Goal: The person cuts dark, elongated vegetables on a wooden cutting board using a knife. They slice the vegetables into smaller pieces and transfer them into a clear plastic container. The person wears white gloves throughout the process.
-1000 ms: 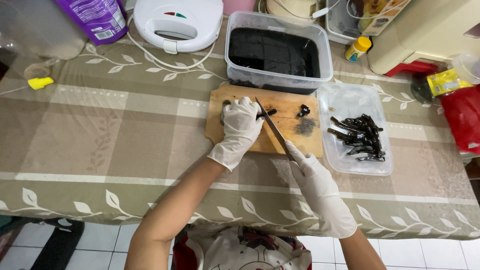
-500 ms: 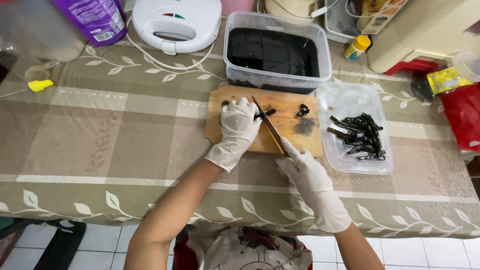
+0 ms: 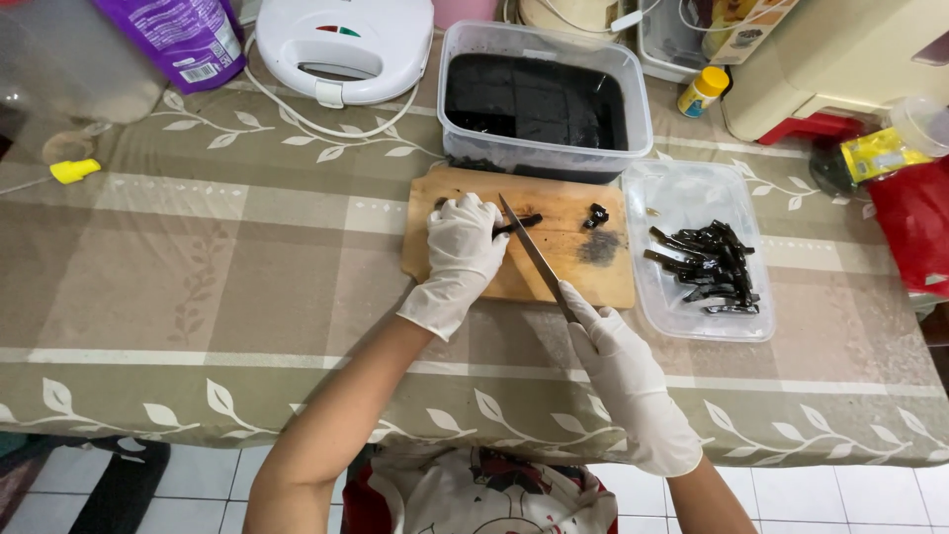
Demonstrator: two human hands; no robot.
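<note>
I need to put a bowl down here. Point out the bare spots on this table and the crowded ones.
Bare tablecloth lies left of the wooden cutting board, below the white sandwich maker. The front strip near the table edge is also bare, crossed only by the forearms. Crowded: the back edge and right side, around the dark-filled container and the clear tray.
</note>
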